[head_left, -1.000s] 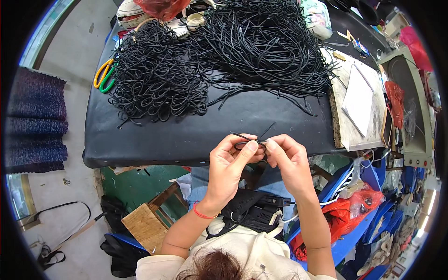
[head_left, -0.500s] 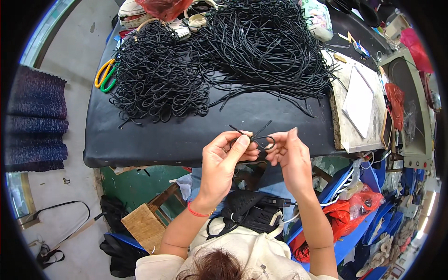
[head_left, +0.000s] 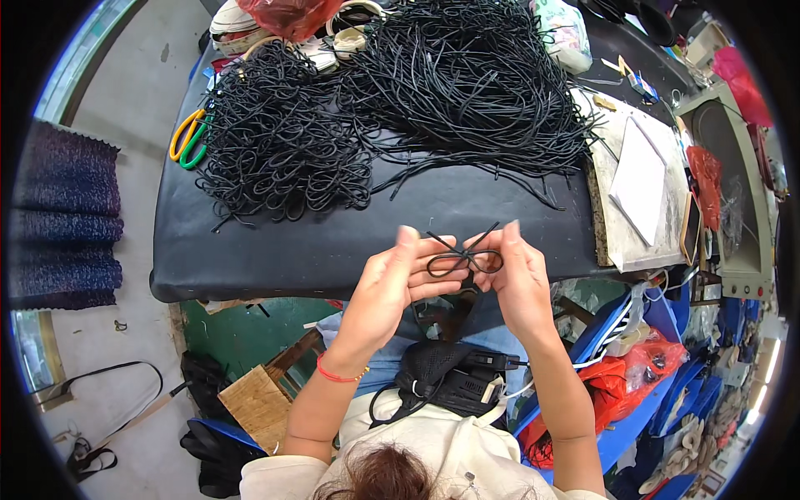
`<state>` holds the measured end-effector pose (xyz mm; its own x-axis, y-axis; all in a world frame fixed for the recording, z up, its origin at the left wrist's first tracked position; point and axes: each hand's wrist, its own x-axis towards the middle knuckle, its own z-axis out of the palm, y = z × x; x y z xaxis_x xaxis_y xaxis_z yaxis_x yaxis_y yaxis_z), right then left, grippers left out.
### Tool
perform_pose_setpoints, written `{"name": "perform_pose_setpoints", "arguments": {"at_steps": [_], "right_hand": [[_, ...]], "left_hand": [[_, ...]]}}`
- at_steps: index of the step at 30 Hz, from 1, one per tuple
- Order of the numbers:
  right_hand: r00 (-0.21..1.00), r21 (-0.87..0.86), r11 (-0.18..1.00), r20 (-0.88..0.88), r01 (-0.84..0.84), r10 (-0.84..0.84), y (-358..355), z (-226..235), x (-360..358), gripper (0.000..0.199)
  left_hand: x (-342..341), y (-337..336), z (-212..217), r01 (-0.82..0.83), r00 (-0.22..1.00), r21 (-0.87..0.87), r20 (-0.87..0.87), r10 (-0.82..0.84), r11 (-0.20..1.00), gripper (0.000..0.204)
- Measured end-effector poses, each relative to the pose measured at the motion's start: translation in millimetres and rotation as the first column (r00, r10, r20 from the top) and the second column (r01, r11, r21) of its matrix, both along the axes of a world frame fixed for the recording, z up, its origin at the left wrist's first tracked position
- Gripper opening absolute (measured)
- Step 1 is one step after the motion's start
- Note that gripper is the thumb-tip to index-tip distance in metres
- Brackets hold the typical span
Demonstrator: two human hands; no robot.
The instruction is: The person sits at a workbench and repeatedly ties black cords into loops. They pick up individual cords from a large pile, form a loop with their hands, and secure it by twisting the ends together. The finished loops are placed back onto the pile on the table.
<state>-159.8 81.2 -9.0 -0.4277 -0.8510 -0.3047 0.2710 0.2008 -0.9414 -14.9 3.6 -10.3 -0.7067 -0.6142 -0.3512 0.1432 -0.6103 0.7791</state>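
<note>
A small bow of black cord (head_left: 465, 257), with two loops and two short ends, rests across the fingers of both hands near the table's front edge. My left hand (head_left: 394, 279) is open, its fingers stretched out flat under the left loop and its thumb raised away. My right hand (head_left: 518, 279) is open too, thumb lifted, with slightly bent fingers behind the right loop. Beyond the hands lies a heap of looped black cord bows (head_left: 283, 142) on the left. A larger pile of loose black cord lengths (head_left: 475, 92) spreads beside it.
The padded black table (head_left: 242, 258) carries green-and-orange-handled scissors (head_left: 190, 140) at the left. A worn board with a white sheet (head_left: 640, 183) lies at the right. Red plastic bags (head_left: 642, 367) sit in a blue container right of my lap; a wooden stool (head_left: 257, 407) stands lower left.
My left thumb has lifted off the cord and its fingers have straightened. The bow has shifted slightly right, and both its loops now show opened out.
</note>
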Motion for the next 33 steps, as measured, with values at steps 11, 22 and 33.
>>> {"name": "perform_pose_setpoints", "arguments": {"at_steps": [11, 22, 33], "right_hand": [[0.860, -0.041, 0.999, -0.510, -0.014, -0.009, -20.9, -12.1, -14.4, 0.019], [0.032, -0.193, 0.947, -0.981, -0.256, -0.192, -99.2, -43.1, -45.4, 0.009], [0.092, -0.303, 0.847, -0.952, -0.437, -0.293, -44.4, -4.1, -23.8, 0.021]], "left_hand": [[6.9, -28.5, -4.3, -0.181, 0.880, -0.721, 0.184, 0.437, 0.668, 0.018], [6.0, -78.7, 12.6, 0.153, 0.695, -0.957, -0.072, 0.715, -0.245, 0.025], [-4.5, -45.9, -5.3, 0.154, 0.904, -0.983, 0.181, 0.387, 0.101, 0.019]]}}
